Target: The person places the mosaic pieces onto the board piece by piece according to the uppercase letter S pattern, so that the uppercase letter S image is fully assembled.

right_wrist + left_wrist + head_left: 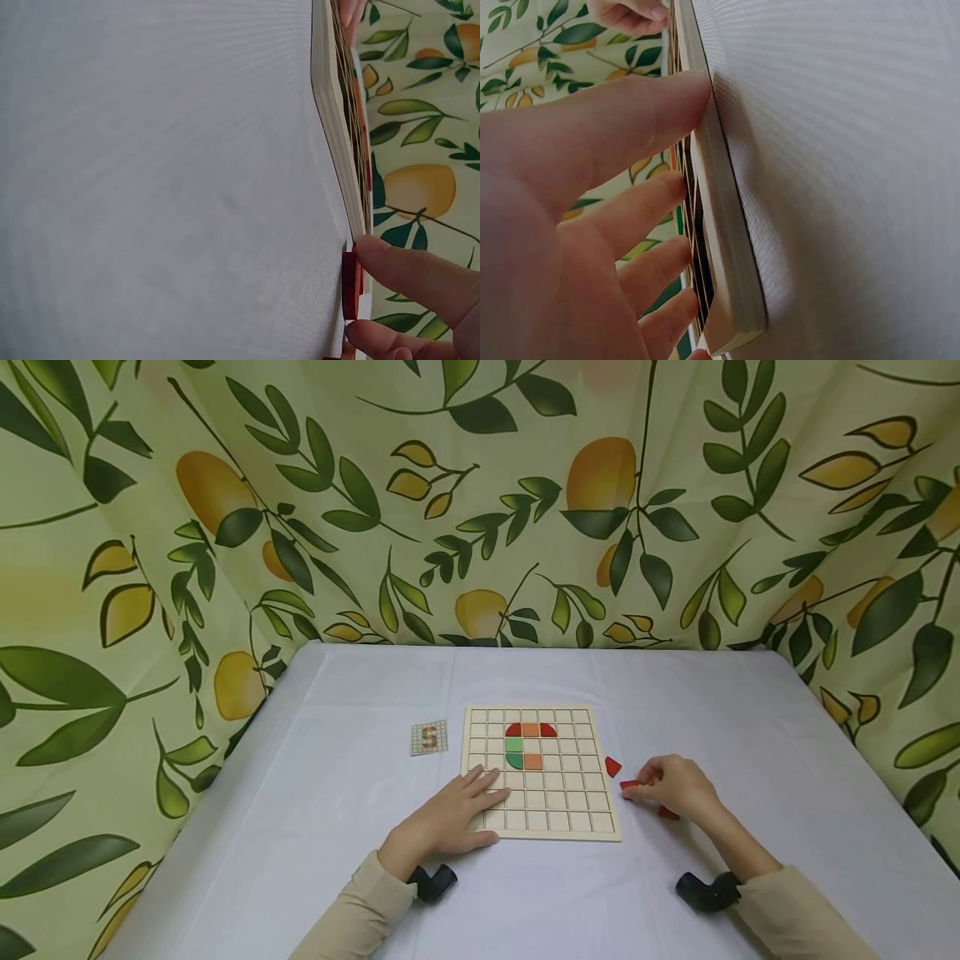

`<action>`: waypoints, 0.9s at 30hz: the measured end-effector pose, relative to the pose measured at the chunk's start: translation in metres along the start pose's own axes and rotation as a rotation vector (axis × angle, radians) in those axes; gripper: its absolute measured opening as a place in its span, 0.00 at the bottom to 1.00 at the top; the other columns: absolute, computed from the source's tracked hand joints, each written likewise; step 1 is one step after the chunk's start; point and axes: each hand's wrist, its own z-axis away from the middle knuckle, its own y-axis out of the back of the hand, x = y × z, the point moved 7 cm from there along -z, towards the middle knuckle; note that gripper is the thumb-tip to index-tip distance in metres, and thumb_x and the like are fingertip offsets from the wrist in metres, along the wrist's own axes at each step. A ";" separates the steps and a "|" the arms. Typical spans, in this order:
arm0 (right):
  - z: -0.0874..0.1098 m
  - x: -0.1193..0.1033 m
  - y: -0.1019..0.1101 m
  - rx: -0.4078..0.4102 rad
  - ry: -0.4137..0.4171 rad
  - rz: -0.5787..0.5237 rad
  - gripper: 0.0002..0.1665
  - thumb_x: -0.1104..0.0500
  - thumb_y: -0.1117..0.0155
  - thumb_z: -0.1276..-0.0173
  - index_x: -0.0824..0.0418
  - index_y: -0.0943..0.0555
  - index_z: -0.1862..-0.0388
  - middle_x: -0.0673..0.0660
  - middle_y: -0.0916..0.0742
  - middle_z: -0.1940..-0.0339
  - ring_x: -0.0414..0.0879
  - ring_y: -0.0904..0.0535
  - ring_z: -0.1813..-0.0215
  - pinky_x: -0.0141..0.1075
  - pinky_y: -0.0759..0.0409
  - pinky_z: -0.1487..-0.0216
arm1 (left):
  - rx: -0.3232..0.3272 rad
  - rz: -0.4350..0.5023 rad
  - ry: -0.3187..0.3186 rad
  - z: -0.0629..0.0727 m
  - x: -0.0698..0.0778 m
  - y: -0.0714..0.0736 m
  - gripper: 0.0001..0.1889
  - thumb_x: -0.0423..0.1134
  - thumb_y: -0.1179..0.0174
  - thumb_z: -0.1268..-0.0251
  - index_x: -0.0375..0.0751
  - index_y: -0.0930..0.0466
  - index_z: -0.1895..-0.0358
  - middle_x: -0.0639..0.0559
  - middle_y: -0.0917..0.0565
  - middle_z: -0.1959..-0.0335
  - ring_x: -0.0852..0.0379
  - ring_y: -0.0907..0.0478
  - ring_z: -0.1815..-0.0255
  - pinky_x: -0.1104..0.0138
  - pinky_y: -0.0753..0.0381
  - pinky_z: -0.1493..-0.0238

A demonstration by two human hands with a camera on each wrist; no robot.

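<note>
My left hand [453,814] lies with fingers spread on the lower left of a wooden grid board [555,825], the thumb at its near edge. In the left wrist view the thumb [652,105] touches the board's rim. Just right of the board, my right hand [678,787] pinches a red piece [628,784] low over the cloth. The right wrist view shows this red piece [350,285] between thumb and finger. Another red piece [613,767] lies by the board's right edge, and a third red piece [669,814] is partly hidden under the right hand.
On the board sit red quarter-round pieces [549,730], orange squares [532,762], a green square [513,744] and a green quarter-round piece [514,761]. A small pattern card [429,738] lies left of the board. White cloth [360,710] covers the table; a leaf-print curtain [480,527] hangs behind.
</note>
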 end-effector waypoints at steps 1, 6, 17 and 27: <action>0.000 -0.001 0.000 -0.001 0.002 0.000 0.20 0.48 0.23 0.51 0.62 0.20 0.74 0.49 0.28 0.83 0.43 0.33 0.75 0.29 0.41 0.78 | 0.000 -0.001 0.000 0.000 0.000 0.000 0.33 0.52 0.43 0.34 0.51 0.38 0.27 0.47 0.43 0.21 0.44 0.51 0.19 0.50 0.45 0.21; -0.002 -0.003 -0.002 -0.006 0.010 0.003 0.20 0.48 0.23 0.51 0.63 0.19 0.73 0.49 0.29 0.83 0.42 0.33 0.76 0.29 0.42 0.78 | -0.005 0.006 0.004 0.000 0.001 0.000 0.32 0.51 0.43 0.34 0.51 0.38 0.27 0.47 0.43 0.21 0.44 0.52 0.19 0.50 0.45 0.20; -0.006 -0.006 -0.007 -0.026 0.036 -0.049 0.14 0.59 0.25 0.50 0.66 0.17 0.69 0.48 0.32 0.85 0.42 0.37 0.78 0.28 0.44 0.78 | -0.006 0.014 0.013 0.000 0.001 0.000 0.33 0.51 0.42 0.34 0.52 0.38 0.27 0.48 0.43 0.21 0.44 0.52 0.19 0.50 0.46 0.20; -0.006 -0.005 -0.007 -0.045 0.032 -0.065 0.14 0.60 0.26 0.49 0.68 0.16 0.66 0.48 0.32 0.85 0.42 0.36 0.77 0.29 0.43 0.77 | -0.006 0.015 0.013 0.000 0.001 0.000 0.33 0.52 0.42 0.34 0.52 0.38 0.27 0.48 0.43 0.21 0.44 0.52 0.19 0.50 0.45 0.20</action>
